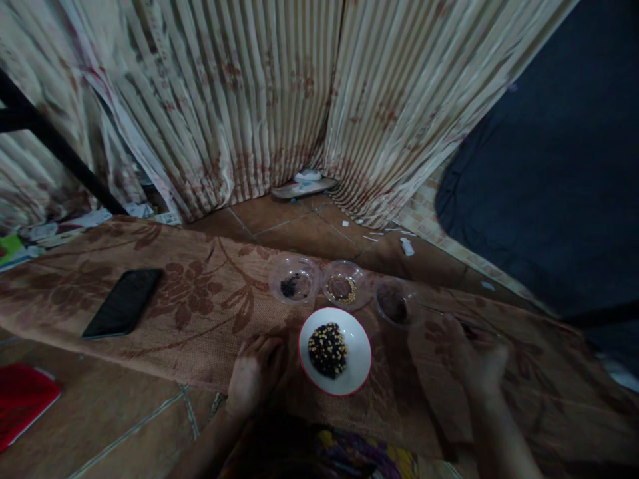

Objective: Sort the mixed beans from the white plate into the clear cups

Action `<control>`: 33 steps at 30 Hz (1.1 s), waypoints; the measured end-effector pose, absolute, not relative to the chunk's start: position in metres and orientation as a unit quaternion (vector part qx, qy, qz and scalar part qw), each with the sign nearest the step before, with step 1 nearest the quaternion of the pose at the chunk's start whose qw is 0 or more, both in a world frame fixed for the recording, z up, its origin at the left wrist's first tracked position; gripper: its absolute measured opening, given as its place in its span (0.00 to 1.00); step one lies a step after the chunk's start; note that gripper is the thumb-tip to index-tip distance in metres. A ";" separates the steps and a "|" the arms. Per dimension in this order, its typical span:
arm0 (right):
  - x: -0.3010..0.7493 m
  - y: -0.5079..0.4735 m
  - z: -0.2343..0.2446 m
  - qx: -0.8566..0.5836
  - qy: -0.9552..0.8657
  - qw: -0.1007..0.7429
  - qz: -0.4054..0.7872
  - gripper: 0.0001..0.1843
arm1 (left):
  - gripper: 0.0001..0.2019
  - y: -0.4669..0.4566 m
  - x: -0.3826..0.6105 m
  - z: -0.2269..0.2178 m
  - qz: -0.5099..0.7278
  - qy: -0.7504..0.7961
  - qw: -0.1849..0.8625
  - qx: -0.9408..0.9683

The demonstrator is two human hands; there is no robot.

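white inside and red along its rim, a round bowl (360,356) stands between the fingers of the left hand (253,372) and those of the right hand (476,356), closer to the left ones. a heap of mixed black and yellow grains (328,350) lies in it, toward the left fingers. these fingers are curled, resting on the brown cloth-covered bench (194,332) with its darker flower pattern, just beside the bowl and apart from it. the right fingers are blurred; a thin, long tool (432,309) runs past their tips, and i cannot tell whether they pinch it or are spread over it.

ahead of the fingers, beyond the bowl, three clear plastic cups sit in a row: the left cup (312,283) with some black grains, the middle cup (363,286) with yellow grains, and the right cup (412,309), nearest to the right fingers, with dark contents. well to the left of the left fingers lies a black rectangular phone (123,303). far ahead of both hands, a skateboard (305,189) rests on the brown tiled floor (279,223).
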State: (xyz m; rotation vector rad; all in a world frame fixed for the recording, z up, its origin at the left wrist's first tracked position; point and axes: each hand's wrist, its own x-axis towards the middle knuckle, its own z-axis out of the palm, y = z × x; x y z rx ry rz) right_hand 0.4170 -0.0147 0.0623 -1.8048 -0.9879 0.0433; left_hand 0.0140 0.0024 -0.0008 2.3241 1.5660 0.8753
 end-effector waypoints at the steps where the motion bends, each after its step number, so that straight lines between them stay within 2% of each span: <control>1: 0.415 -0.015 0.061 -0.757 -0.402 0.515 0.025 0.24 | 0.09 0.003 0.014 -0.001 0.296 0.530 0.102 0.788; 6: 0.391 -0.026 0.058 -0.758 -0.361 0.539 0.073 0.25 | 0.08 0.002 0.014 -0.001 0.286 0.536 0.111 0.786; 10: 0.361 -0.041 0.061 -0.731 -0.400 0.542 0.110 0.21 | 0.07 0.001 0.015 0.000 0.288 0.543 0.116 0.780; 17: 0.329 -0.062 0.058 -0.679 -0.545 0.434 0.231 0.14 | 0.06 -0.001 0.017 -0.001 0.285 0.545 0.115 0.780; 21: 0.326 -0.062 0.050 -0.657 -0.582 0.389 0.280 0.15 | 0.07 -0.001 0.017 0.000 0.286 0.545 0.121 0.779; 25: 0.322 -0.058 0.046 -0.661 -0.590 0.382 0.264 0.18 | 0.07 -0.001 0.017 0.000 0.288 0.543 0.117 0.780; 30: 0.319 -0.057 0.051 -0.687 -0.564 0.415 0.194 0.17 | 0.08 -0.001 0.017 0.001 0.279 0.548 0.113 0.781; 33: 0.316 -0.058 0.054 -0.682 -0.568 0.410 0.209 0.17 | 0.08 -0.001 0.017 0.002 0.279 0.545 0.118 0.782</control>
